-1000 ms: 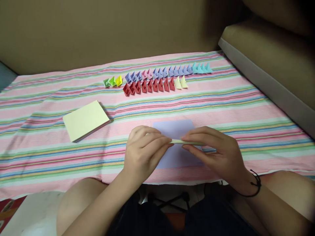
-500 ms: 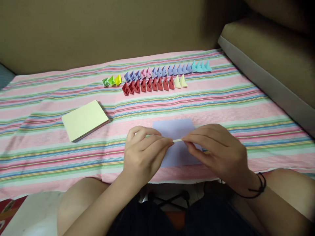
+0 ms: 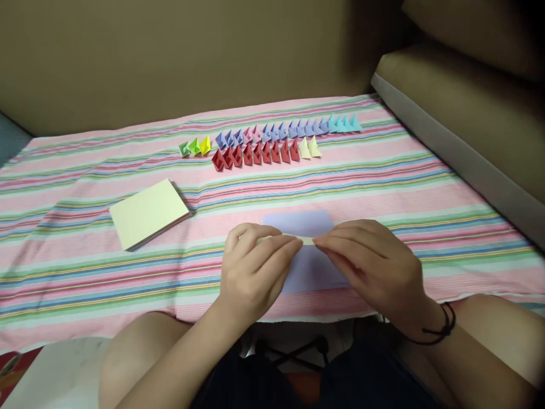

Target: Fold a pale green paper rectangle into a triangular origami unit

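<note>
Between my fingertips is a small pale yellow folded paper (image 3: pixel 307 241), mostly covered by my hands. My left hand (image 3: pixel 255 264) pinches it from the left, with the thumb underneath largely out of sight. From the right, my right hand (image 3: pixel 372 264) pinches its other end, fingers bent together. Directly below the hands lies a flat lavender sheet (image 3: pixel 313 270), partly hidden by them. Beyond, two rows of small folded paper boats stand on the cloth, among them red boats (image 3: pixel 256 154), cream boats (image 3: pixel 314 147) and light blue boats (image 3: pixel 344 124).
A stack of pale yellow paper (image 3: pixel 149 213) lies to the left on the striped cloth (image 3: pixel 204 233). Green and yellow paper boats (image 3: pixel 195 147) stand at the rows' left end. A brown cushion (image 3: pixel 460 113) borders the right side, and a brown backrest (image 3: pixel 183 57) rises behind.
More of the pale yellow paper shows between and behind my fingers. Both hands stay pinched on it, with the fingers slightly shifted. The whole view has tilted a little.
</note>
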The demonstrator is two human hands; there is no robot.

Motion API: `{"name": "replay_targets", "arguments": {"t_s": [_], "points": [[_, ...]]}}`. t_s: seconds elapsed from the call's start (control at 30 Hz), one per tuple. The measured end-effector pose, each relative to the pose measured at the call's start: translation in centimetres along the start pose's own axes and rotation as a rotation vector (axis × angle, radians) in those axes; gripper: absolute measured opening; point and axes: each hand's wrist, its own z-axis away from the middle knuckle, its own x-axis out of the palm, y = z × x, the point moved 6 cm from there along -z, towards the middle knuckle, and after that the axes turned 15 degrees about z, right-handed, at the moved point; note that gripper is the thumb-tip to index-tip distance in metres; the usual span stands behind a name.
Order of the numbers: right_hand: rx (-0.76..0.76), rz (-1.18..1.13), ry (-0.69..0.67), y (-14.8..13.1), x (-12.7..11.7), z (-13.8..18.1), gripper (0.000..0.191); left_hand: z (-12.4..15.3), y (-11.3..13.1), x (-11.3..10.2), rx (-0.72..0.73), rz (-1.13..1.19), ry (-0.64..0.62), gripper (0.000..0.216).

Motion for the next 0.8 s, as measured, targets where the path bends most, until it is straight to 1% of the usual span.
{"name": "replay_targets", "arguments": {"t_s": [0.07,0.13,0.2,0.4,0.43,0.5,0.57,0.63,0.7,0.73,0.8], "points": [[-0.036,0.04,0.022,-0.5,0.0,0.2,0.029,-0.1,0.3,0.0,0.017,0.022,-0.01,0.025],[-0.06,0.061,0.045,-0.7,-0.4,0.2,0.031,-0.2,0.3,-0.1,0.004,0.037,-0.013,0.022],[-0.044,0.064,0.066,-0.4,-0.9,0.2,0.031,-0.2,-0.1,-0.6,-0.023,0.027,-0.004,0.022],[0.142,0.041,0.104,2.4,-2.2,0.2,0.025,0.0,-2.9,-2.7,-0.098,-0.097,0.022,0.019],[0.178,0.038,0.106,2.9,-2.3,0.2,0.023,0.0,-3.4,-3.2,-0.11,-0.135,0.039,0.017],[0.241,0.03,0.097,3.6,-2.3,0.1,0.018,-0.1,-4.1,-4.3,-0.155,-0.218,0.112,0.015],[0.274,0.005,0.072,3.7,-2.0,-0.2,0.015,-0.2,-4.1,-4.8,-0.191,-0.245,0.169,0.013],[0.255,-0.041,0.036,3.0,-1.3,-0.5,0.014,-0.4,-3.3,-4.2,-0.167,-0.212,0.138,0.016],[0.195,-0.092,0.007,1.8,-0.6,-0.8,0.015,-0.6,-1.9,-2.6,-0.106,-0.166,0.002,0.023],[0.164,-0.111,-0.002,1.2,-0.3,-0.9,0.016,-0.6,-1.3,-1.9,-0.088,-0.161,-0.046,0.024],[0.117,-0.134,-0.009,0.4,0.1,-0.9,0.017,-0.6,-0.7,-1.2,-0.112,-0.133,-0.068,0.017]]}}
